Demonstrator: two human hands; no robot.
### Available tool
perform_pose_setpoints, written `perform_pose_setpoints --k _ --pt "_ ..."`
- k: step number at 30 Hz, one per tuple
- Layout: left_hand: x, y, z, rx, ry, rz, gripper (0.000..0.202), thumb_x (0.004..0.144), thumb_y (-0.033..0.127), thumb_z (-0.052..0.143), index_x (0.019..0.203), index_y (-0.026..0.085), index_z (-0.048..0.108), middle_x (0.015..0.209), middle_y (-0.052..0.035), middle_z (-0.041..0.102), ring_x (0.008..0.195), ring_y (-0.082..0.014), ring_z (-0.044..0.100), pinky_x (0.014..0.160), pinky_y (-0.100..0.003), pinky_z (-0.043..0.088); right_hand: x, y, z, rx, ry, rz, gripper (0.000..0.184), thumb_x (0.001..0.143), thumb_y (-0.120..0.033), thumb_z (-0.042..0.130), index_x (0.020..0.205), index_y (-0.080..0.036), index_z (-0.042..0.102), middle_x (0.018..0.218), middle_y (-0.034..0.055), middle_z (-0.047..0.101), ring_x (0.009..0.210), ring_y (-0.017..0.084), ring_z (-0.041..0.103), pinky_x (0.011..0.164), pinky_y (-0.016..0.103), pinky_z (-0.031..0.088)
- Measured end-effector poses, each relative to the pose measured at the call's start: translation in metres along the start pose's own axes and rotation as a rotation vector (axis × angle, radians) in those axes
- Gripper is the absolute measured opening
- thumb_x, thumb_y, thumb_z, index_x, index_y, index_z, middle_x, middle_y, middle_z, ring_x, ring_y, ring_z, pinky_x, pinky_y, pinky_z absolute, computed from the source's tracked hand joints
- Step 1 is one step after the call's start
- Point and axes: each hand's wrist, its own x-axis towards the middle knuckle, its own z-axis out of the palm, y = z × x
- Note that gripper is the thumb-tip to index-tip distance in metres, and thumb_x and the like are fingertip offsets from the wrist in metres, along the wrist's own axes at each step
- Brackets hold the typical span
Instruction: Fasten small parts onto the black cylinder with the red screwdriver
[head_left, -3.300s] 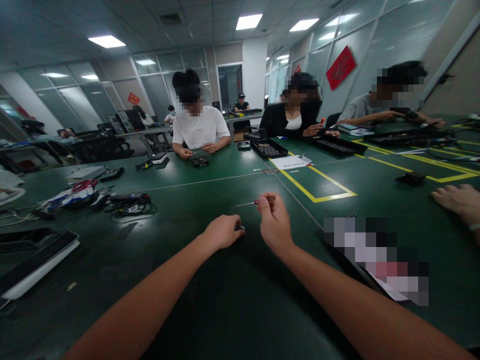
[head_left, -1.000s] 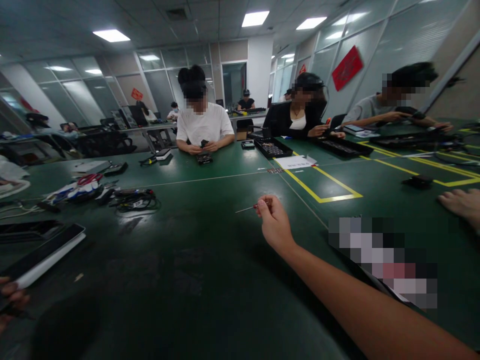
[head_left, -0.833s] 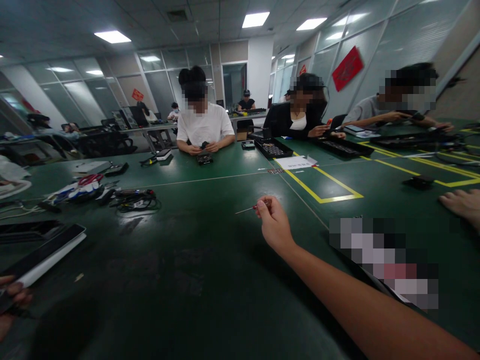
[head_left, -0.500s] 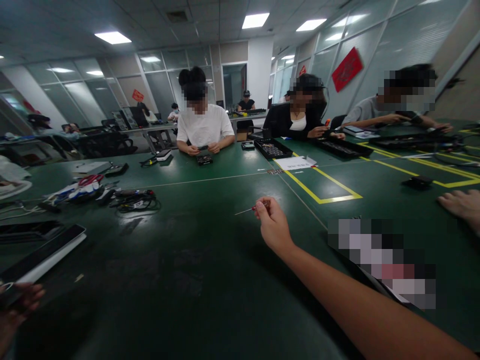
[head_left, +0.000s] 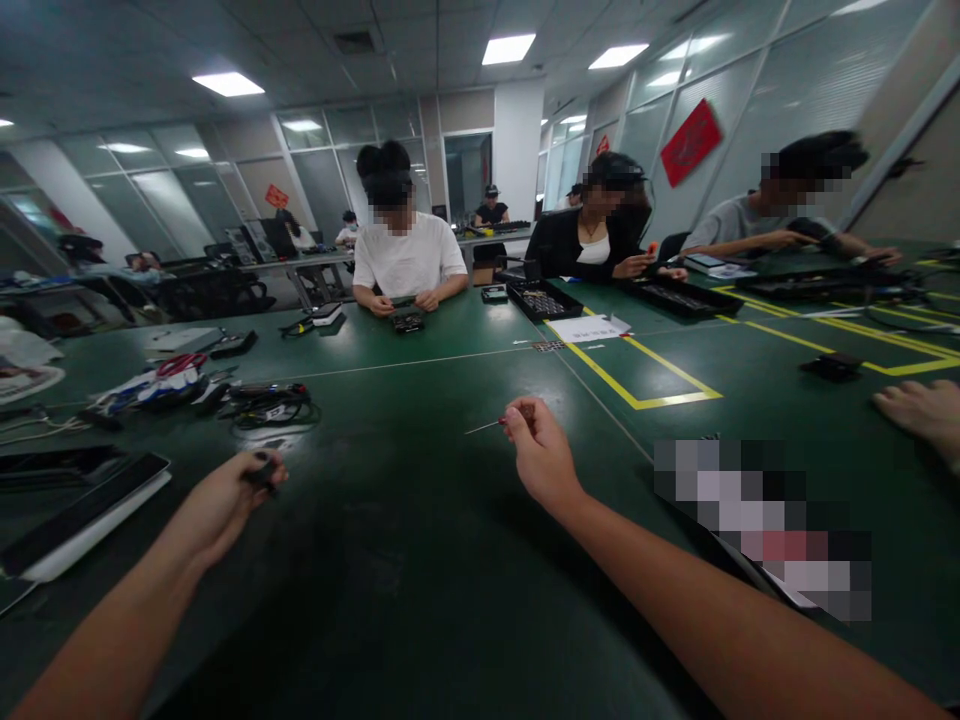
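My right hand [head_left: 541, 450] is closed round the handle of a small screwdriver [head_left: 486, 427], whose thin metal shaft points left over the green table [head_left: 420, 600]. On the left, my left hand [head_left: 221, 505] grips a small dark object [head_left: 262, 472], partly covered by the fingers; its kind cannot be made out. That hand is above the table, near a bundle of black cables [head_left: 274, 405]. A wide gap lies between my two hands.
At the left lie a long black-and-white device [head_left: 90, 515] and tangled cables with a red coil [head_left: 180, 365]. Yellow tape [head_left: 679, 402] marks the table ahead. A blurred-out item [head_left: 757, 520] lies right of my forearm. Another person's hand [head_left: 919, 410] rests at the right edge. Co-workers sit opposite.
My left hand has come in from the lower left edge towards the middle, carrying the dark object. My right hand with the screwdriver has barely shifted.
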Motion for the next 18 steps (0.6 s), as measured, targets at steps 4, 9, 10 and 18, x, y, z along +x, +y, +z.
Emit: perform_pose_setpoints --k 4,9,10,18 --pt "0.007 0.004 0.066 -0.024 -0.328 0.127 0.013 0.069 0.026 0.053 0.076 0.017 0.058 0.069 -0.0019 0.057 0.072 -0.0179 0.053 0.066 -0.026 0.044 0.000 -0.001 -0.002 0.006 0.009 0.000 0.021 0.099 -0.043 0.050 0.095 -0.024 0.059 0.083 0.0016 0.063 0.077 0.020 0.060 0.072 0.034 0.046" --pt "0.006 0.005 0.144 0.146 -0.487 0.441 0.020 0.078 0.032 0.045 0.074 0.018 0.059 0.075 -0.0039 0.059 0.078 -0.0211 0.053 0.071 -0.031 0.040 0.001 -0.002 -0.004 0.018 0.050 0.003 0.022 0.097 -0.044 0.053 0.101 -0.024 0.059 0.086 0.0022 0.065 0.080 0.020 0.061 0.074 0.034 0.048" --pt "0.004 0.005 0.156 0.177 -0.493 0.497 0.021 0.080 0.032 0.043 0.074 0.019 0.058 0.077 -0.0044 0.060 0.079 -0.0217 0.054 0.073 -0.032 0.041 0.002 -0.001 -0.004 0.024 0.061 0.011 0.022 0.096 -0.044 0.054 0.104 -0.024 0.059 0.088 0.0026 0.066 0.081 0.020 0.062 0.074 0.035 0.048" --pt "0.001 -0.017 0.191 0.560 -0.540 0.769 0.029 0.094 0.029 0.040 0.099 0.021 0.067 0.099 -0.0063 0.066 0.100 -0.0262 0.057 0.090 -0.041 0.042 0.003 -0.005 -0.006 0.032 0.083 0.019 0.024 0.094 -0.044 0.057 0.104 -0.022 0.062 0.090 0.0045 0.069 0.082 0.021 0.064 0.077 0.035 0.050"
